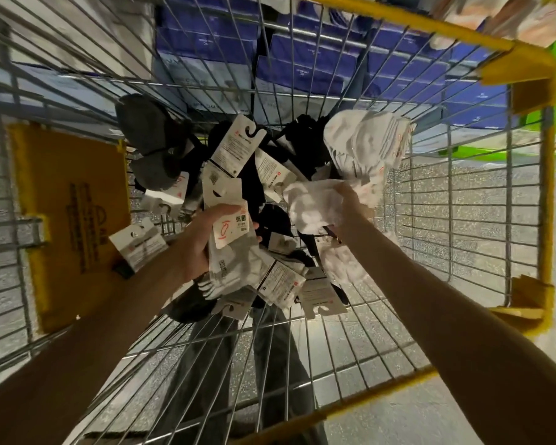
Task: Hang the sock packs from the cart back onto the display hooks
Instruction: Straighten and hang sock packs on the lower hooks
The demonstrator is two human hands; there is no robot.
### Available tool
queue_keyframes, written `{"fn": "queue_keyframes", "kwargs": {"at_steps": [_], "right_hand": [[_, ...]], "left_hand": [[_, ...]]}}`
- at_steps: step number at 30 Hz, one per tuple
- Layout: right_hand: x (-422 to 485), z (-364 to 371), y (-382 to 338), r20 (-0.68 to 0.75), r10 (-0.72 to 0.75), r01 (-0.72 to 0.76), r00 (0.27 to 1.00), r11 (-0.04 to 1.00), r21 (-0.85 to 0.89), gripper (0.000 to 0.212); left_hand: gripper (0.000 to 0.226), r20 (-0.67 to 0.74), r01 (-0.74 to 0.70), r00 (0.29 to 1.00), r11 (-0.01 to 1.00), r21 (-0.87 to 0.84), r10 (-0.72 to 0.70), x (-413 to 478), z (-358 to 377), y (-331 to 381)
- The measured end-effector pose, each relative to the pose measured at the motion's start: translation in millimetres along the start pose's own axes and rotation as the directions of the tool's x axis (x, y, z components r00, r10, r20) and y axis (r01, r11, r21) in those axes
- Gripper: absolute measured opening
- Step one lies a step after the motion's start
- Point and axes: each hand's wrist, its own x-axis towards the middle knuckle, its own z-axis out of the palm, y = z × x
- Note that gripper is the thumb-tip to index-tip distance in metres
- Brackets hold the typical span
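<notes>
Down in the cart [549, 175], my left hand [196, 242] curls its fingers round a white sock pack [238, 263] at its hook card [227, 232]. My right hand [349, 205] bunches a second white pack [308, 208]. Light and floppy, I judge, so the stiff card gives the surest hold.

Wire walls of the cart [549, 203] close in all round; sock packs [235, 146] crowd the middle, leaving bare basket wire toward 3 and 6 o'clock.
</notes>
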Motion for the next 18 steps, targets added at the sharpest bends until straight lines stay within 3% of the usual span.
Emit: {"fn": "queue_keyframes", "kwargs": {"at_steps": [2,4,7,9,11,14,18], "right_hand": [[-14.3,1.7,3.9,0.195,-0.164,0.144,0.967,0.983,0.113,0.017],[-33.8,0.8,13.1,0.351,-0.285,0.22,0.892,0.952,0.213,0.023],[-60.1,-1.6,15.9,0.478,-0.294,0.159,0.827,0.94,0.303,0.016],[-75.1,-1.7,11.5,0.632,-0.276,0.097,0.724,0.948,0.303,0.015],[-88.3,1.3,5.5,0.722,-0.239,0.069,0.65,0.964,0.257,0.037],[-99.0,9.0,-0.2,0.778,-0.127,-0.002,0.615,0.987,0.163,0.056],[-104.4,23.3,8.4,0.782,-0.049,-0.06,0.621,0.992,0.11,0.037]], "left_hand": [[0.026,-0.069,-0.017,0.997,1.0,0.004,0.017,-3.0,-9.0,-5.2],[0.022,-0.072,-0.053,0.996,0.998,-0.03,0.051,-5.3,-18.8,-9.2],[0.015,-0.161,0.009,0.987,0.999,-0.033,-0.015,-14.4,-24.3,-9.4],[0.013,-0.172,-0.017,0.985,0.999,-0.043,0.009,-11.9,-27.4,-10.1],[0.005,-0.206,-0.063,0.977,0.996,-0.066,0.048,-14.8,-29.2,-6.5],[0.007,-0.178,-0.113,0.979,0.99,-0.079,0.097,-19.7,-26.8,-0.1],[0.017,-0.017,-0.143,0.99,0.989,-0.025,0.143,-23.6,-12.9,7.1]]}}
